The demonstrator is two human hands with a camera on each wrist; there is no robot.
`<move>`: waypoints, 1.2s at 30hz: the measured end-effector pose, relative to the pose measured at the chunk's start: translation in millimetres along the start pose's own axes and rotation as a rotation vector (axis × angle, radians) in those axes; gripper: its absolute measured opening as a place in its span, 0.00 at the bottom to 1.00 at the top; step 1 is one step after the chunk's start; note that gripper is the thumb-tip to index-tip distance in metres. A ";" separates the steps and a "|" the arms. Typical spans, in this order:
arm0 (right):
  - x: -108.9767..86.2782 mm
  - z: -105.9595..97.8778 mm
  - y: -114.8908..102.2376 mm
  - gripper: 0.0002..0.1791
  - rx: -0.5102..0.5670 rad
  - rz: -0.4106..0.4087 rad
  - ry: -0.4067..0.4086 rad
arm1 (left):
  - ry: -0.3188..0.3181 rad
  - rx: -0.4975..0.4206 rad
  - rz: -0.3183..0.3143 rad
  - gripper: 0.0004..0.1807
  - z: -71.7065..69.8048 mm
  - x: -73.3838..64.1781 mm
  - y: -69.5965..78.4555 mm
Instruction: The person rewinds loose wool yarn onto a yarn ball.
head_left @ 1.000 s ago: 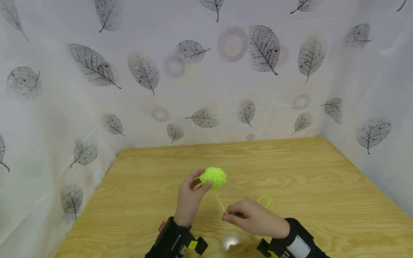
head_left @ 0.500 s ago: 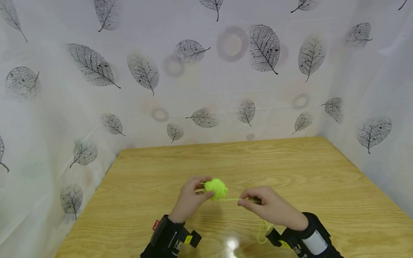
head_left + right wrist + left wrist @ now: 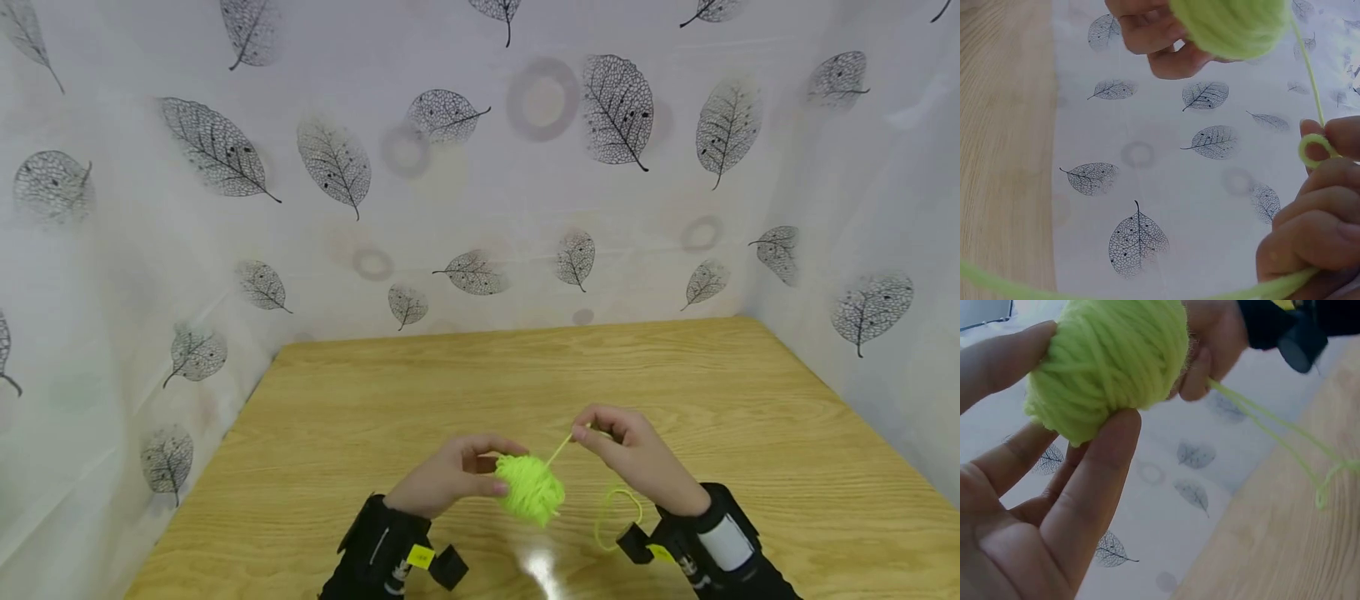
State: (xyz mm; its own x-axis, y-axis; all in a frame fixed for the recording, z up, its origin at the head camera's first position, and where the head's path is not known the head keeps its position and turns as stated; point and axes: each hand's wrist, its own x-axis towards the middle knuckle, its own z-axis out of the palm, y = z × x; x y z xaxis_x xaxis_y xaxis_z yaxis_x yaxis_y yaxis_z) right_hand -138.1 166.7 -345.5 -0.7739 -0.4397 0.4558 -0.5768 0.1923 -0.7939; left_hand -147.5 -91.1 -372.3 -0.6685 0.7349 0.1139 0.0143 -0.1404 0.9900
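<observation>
1. Ball (image 3: 529,489): fluffy yellow-green yarn, wound in many turns; held off the desk (image 3: 375,392), over its near part and between the two hands.
2. Left hand (image 3: 450,475): partly open, its thumb and fingers set round one side of the ball — thumb on the near side, forefinger on the far side. The left wrist view shows the fingertips pressed to the wound yarn and the palm apart from it.
3. Right hand (image 3: 637,454): closed to a pinch, thumb against forefinger, gripping the strand (image 3: 558,450); the remaining fingers are curled in. It is near the ball but does not touch it.
4. Strand: runs straight from the ball up to the right fingertips. In the right wrist view a small ring (image 3: 1313,150) of yarn stands out at the pinch.
5. Tail (image 3: 597,527): loose yarn leaving the right hand below the curled fingers, seen as a wide loop beside the right wrist. The left wrist view shows it doubled, slanting toward the desk.
6. Surroundings: a pale sheet (image 3: 480,200), printed with dark skeleton leaves and faint rings, stands behind the wood-grained desk and along both sides. Each wrist wears a black cuff (image 3: 378,546); the right one bears a white panel (image 3: 726,543).
</observation>
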 end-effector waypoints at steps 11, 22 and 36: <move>3.9 10.3 11.7 0.07 -0.042 0.015 -0.077 | -0.086 -0.412 0.165 0.16 2.6 -4.5 7.4; 6.3 16.3 23.0 0.07 -0.063 -0.005 -0.145 | 0.050 -0.626 0.306 0.16 0.2 -9.8 17.1; 5.6 13.9 31.8 0.10 -0.135 0.191 -0.359 | 0.304 -0.749 0.407 0.17 -13.8 -22.2 35.4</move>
State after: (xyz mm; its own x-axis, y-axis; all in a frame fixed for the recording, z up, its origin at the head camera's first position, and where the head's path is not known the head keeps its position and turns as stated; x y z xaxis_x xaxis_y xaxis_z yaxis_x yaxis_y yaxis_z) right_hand -157.2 158.1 -373.8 -0.7436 -0.6582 0.1177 -0.4799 0.4027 -0.7795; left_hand -142.4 -121.5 -340.9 -0.8868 0.3415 0.3112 -0.1238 -0.8246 0.5521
